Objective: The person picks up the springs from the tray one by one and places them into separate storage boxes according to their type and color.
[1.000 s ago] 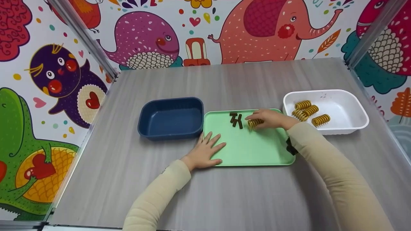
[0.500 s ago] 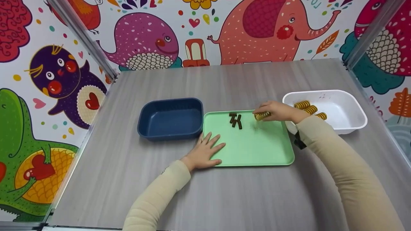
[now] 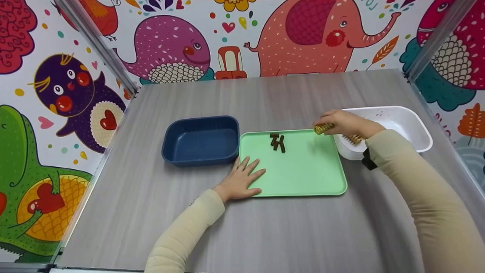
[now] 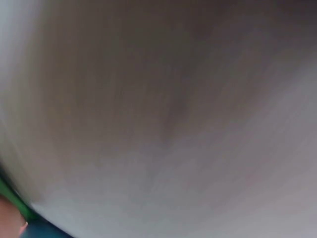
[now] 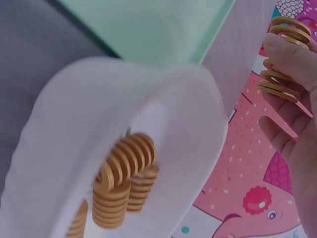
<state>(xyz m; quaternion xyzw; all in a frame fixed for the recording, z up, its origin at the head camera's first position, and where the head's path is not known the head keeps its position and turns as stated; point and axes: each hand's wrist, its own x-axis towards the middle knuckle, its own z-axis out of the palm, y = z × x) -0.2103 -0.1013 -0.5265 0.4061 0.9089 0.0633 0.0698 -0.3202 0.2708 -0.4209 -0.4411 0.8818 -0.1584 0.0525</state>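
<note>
My right hand pinches a golden-brown ribbed coil between thumb and fingers. It is raised over the back right corner of the light green tray, beside the white bin. In the right wrist view the held coil shows as spaced rings. Several similar coils lie inside that bin, partly hidden by my arm in the head view. Fingers spread, my left hand rests on the tray's left edge. Several short dark brown sticks lie near the tray's back edge.
A dark blue bin stands left of the tray, close against it. The grey tabletop has patterned panels behind it and at its sides. The left wrist view shows mostly blurred tabletop.
The right hand has lifted the coil from the tray and carried it right and back, toward the white bin. My left hand stays in place.
</note>
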